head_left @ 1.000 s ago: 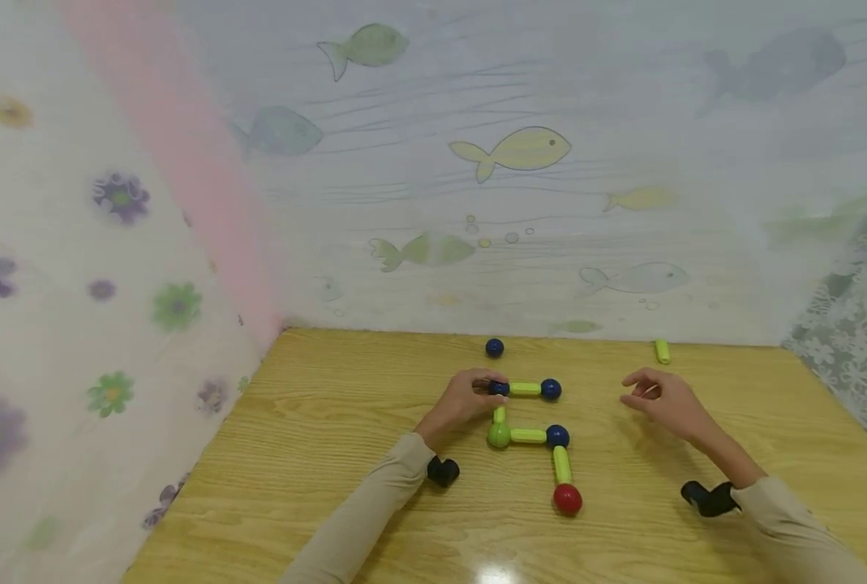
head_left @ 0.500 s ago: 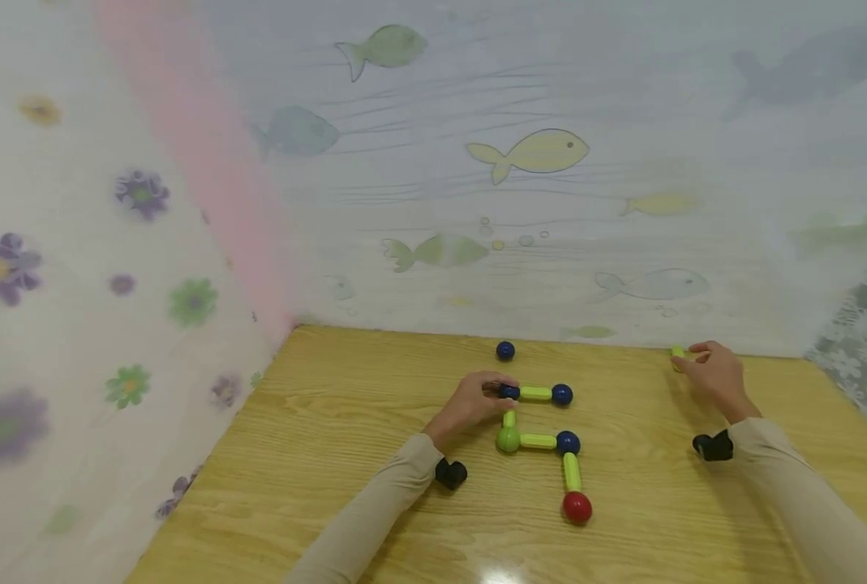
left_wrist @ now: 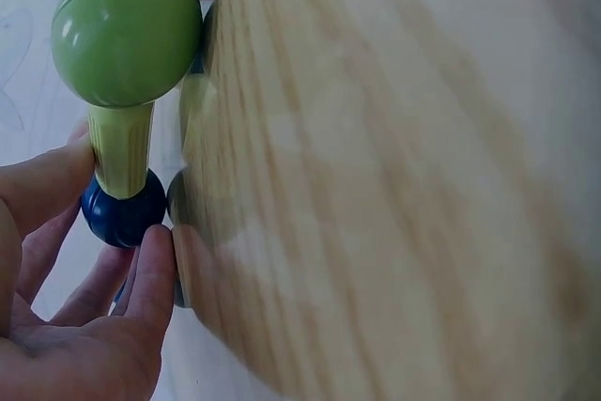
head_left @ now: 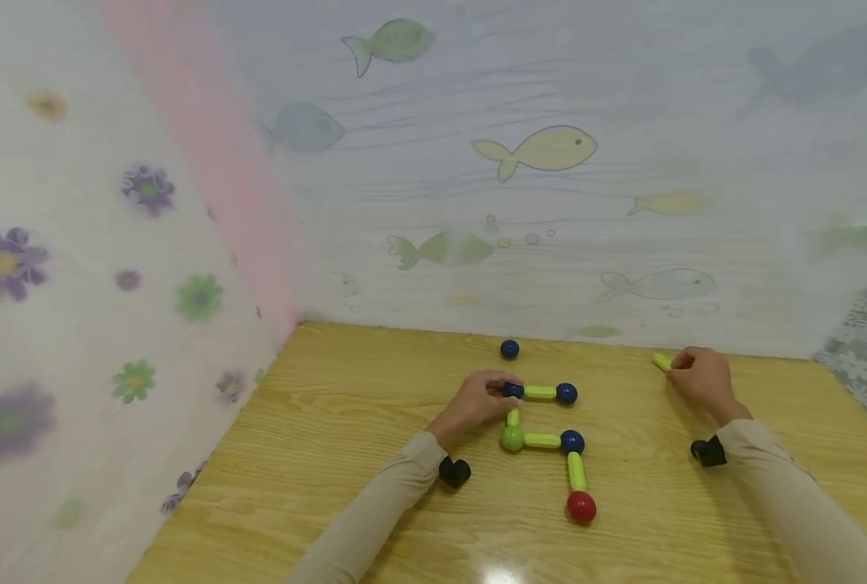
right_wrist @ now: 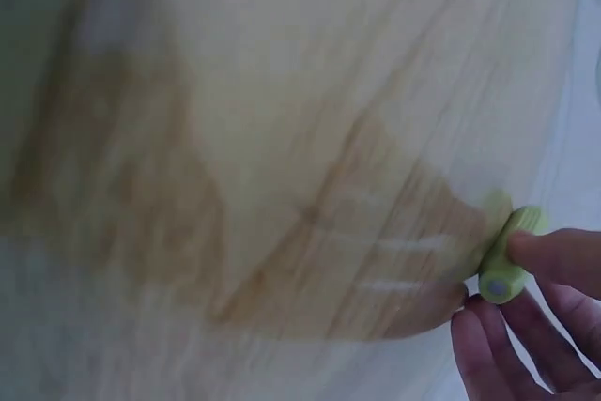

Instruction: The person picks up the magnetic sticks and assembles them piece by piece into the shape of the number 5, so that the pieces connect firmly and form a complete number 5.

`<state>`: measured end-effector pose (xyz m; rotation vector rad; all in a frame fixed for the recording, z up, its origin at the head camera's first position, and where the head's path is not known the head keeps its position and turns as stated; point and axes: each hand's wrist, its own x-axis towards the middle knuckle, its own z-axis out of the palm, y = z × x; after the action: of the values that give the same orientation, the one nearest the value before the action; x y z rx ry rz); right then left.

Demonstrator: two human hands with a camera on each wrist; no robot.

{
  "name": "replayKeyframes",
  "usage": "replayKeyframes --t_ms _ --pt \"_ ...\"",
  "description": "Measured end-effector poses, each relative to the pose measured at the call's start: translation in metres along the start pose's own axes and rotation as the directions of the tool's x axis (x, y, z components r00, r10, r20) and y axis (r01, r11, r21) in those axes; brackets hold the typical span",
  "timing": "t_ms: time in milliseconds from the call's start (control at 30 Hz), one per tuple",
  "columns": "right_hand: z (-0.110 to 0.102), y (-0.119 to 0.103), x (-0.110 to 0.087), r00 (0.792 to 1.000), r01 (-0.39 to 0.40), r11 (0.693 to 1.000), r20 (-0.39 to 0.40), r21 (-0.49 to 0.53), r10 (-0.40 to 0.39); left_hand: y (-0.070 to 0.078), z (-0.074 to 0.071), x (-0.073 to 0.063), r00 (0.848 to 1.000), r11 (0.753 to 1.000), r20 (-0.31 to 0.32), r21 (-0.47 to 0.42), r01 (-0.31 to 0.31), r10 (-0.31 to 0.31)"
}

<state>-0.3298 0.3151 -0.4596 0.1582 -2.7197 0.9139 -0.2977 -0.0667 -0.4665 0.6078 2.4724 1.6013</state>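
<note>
On the table lies a linked chain of balls and yellow-green rods. My left hand [head_left: 477, 403] holds the blue ball [left_wrist: 124, 211] at its upper left corner, thumb and fingers around it. From there one rod [head_left: 540, 392] runs right to another blue ball [head_left: 567, 394]. A second rod leads down to a green ball [head_left: 512, 438], then a rod [head_left: 542, 440], a blue ball [head_left: 572, 442], a rod [head_left: 576, 471] and a red ball [head_left: 581, 507]. Toward the back right, my right hand [head_left: 705, 381] pinches a loose yellow-green rod [right_wrist: 513, 255] between thumb and fingers.
A single blue ball [head_left: 509, 349] rests near the table's back edge. Behind the wooden table [head_left: 316, 422] rises a wall [head_left: 418, 195] painted with fish, and a flowered wall [head_left: 83, 324] stands at the left.
My right hand has moved back and right to the loose rod, taken hold of it and turned it so it points left. The left hand stays on the blue ball.
</note>
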Motion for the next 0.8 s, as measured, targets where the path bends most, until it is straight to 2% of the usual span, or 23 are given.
replayKeyframes --t_ms 433,633,800 --pt "0.002 -0.018 -0.025 0.994 0.034 0.999 0.102 0.041 -0.038 0.002 -0.001 0.000 1.000 1.000 0.008 -0.002 0.000 0.001" --pt "-0.001 -0.033 -0.040 0.982 0.075 0.997 0.174 0.007 -0.075 0.001 -0.001 -0.001 1.000 1.000 0.008 0.002 0.000 0.000" --pt "-0.002 -0.046 -0.054 0.968 0.098 0.995 0.229 0.030 -0.102 0.000 -0.001 0.001 1.000 1.000 0.003 0.015 -0.011 0.011"
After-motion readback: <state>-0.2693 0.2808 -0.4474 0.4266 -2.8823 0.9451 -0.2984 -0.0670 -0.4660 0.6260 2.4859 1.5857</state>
